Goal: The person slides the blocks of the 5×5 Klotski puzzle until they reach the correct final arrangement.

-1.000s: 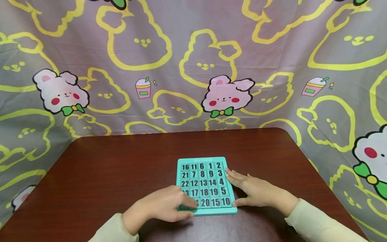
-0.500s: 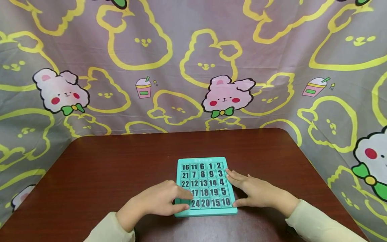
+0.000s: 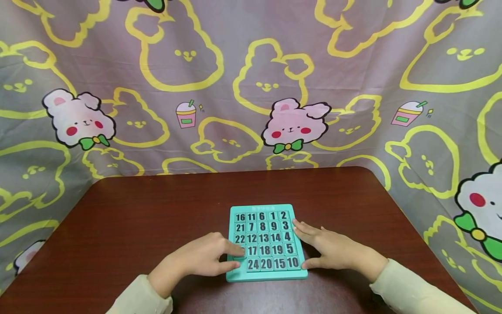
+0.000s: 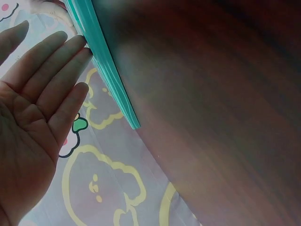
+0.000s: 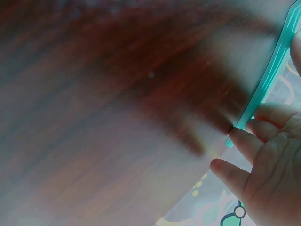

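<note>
A turquoise sliding number puzzle (image 3: 274, 275) lies flat on the table, its tiles printed with black numbers. My left hand (image 3: 200, 256) reaches over its lower left, index fingertip on the leftmost tile of the fourth row and thumb at the bottom-left gap beside tile 24 (image 3: 253, 264). That fourth-row tile is mostly hidden under the finger. At the right edge, my right hand (image 3: 335, 248) touches the frame with straight fingertips above and the thumb near the lower corner. In the left wrist view the other left fingers (image 4: 59, 77) extend beside the puzzle's side.
The brown wooden table (image 3: 157, 205) extends around the puzzle on every side. Behind and beside it hangs a grey curtain (image 3: 231, 48) with yellow outlines and cartoon rabbits.
My left hand has slid left and slightly up, from over tile 24 to the fourth-row left tile, uncovering tile 24 and the gap. The right hand stays in place.
</note>
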Available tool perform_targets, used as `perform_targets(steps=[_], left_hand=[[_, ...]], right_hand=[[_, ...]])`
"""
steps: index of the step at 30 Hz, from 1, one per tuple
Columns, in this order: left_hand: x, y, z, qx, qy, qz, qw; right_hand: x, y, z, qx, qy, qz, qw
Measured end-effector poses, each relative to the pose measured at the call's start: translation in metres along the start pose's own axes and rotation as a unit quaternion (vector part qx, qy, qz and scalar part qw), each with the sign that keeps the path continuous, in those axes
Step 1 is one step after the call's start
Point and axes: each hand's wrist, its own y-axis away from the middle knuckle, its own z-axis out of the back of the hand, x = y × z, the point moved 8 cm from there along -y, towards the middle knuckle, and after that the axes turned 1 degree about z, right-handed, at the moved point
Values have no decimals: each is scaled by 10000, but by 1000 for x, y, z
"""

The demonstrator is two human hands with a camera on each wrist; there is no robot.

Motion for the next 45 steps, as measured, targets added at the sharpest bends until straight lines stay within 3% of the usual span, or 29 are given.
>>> perform_targets(steps=[12, 31, 37, 45], left_hand=[[-3, 8, -6, 61, 147, 145, 9998], [-17, 18, -10, -138, 164, -163, 9996], [-11, 17, -5, -146, 205, -135, 9996], [10, 9, 5, -208, 104, 184, 9996]], right_hand=[[-1, 0, -1, 12, -11, -19, 10000], [-1, 1, 1, 27, -69, -71, 9999], [0, 1, 0, 11, -39, -18, 10000], [-2, 0, -1, 8, -10, -36, 10000]])
